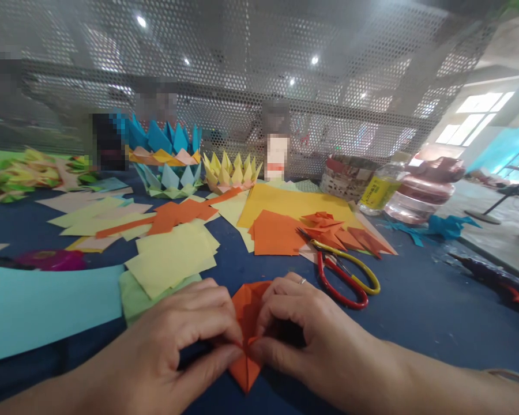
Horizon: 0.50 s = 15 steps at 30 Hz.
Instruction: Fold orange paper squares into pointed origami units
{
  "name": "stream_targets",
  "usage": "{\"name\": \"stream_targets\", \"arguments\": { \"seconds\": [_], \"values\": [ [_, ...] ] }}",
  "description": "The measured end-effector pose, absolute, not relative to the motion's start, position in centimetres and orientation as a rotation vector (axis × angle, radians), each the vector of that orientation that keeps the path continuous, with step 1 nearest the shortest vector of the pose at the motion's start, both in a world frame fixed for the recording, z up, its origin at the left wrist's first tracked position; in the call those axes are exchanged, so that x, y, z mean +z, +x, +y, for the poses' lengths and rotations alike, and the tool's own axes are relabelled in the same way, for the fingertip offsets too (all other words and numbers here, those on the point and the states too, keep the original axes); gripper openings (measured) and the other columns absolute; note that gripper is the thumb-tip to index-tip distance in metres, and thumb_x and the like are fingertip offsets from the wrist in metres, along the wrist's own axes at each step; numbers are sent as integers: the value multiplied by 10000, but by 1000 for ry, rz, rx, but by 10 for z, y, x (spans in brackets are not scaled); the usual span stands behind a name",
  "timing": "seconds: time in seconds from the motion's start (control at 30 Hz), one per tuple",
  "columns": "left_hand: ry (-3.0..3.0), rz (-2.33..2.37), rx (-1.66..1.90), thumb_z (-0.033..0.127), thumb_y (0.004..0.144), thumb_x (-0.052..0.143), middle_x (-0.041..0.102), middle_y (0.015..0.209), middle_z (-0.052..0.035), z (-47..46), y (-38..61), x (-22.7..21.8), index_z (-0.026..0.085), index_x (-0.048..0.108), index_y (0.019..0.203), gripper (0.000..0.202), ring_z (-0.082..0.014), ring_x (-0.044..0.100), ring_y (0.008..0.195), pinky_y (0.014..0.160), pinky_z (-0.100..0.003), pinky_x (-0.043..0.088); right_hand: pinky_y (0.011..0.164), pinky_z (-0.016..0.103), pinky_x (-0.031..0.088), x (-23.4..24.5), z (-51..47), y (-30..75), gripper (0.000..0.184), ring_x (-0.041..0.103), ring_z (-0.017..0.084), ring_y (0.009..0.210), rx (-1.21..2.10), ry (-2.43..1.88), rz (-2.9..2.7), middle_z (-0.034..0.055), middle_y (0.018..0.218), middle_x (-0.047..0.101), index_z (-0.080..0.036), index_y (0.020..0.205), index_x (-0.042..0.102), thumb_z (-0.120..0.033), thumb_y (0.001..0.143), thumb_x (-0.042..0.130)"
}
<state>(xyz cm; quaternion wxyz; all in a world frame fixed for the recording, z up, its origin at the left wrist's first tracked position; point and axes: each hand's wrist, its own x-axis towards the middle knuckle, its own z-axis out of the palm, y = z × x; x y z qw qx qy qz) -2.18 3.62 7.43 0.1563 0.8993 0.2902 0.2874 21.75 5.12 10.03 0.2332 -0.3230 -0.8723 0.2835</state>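
Low on the blue table, an orange piece of paper (247, 373) lies partly folded, one point toward me. My left hand (199, 328) pinches its left flap between thumb and fingers. From the other side my right hand (292, 331), with a ring on one finger, pinches the right flap near the middle crease. Both hands' fingers cover part of the sheet. Beyond my right hand rest scissors (341, 268) with one red and one yellow handle. A stack of orange squares (277, 233) and several folded orange pieces (328, 227) lie behind them.
Pale yellow sheets (173, 253) and a light blue sheet (47, 305) lie at left. Folded-paper crowns (168, 138) stand at the back before a perforated metal screen (242, 69). Bottles (424, 190) and a glue gun (497, 279) are at right.
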Motion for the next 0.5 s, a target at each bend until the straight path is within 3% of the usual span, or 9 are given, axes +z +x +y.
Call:
{"name": "stream_targets", "arguments": {
  "seconds": [0.17, 0.37, 0.5],
  "values": [
    [2590, 851, 873, 134, 1021, 562, 686, 841, 73, 34, -20, 73, 264, 627, 915, 180, -77, 659, 788, 724, -172, 487, 802, 253, 446, 100, 49, 216, 252, 609, 115, 783, 737, -895, -2387, -49, 795, 679, -177, 761, 636, -95, 867, 850],
    [2604, 892, 959, 161, 1018, 591, 660, 805, 61, 31, -19, 70, 259, 606, 905, 150, -111, 632, 747, 693, -197, 496, 860, 279, 457, 100, 47, 217, 259, 606, 125, 789, 719, -908, -2406, -53, 793, 663, -188, 769, 630, -129, 882, 855],
    [2612, 1008, 1060, 197, 1027, 580, 645, 974, 14, 28, -18, 66, 262, 613, 1013, 74, -142, 620, 878, 765, -217, 504, 843, 291, 468, 100, 46, 216, 228, 626, 141, 800, 705, -931, -2425, -39, 818, 684, -196, 795, 646, -164, 919, 834]
  ]
}}
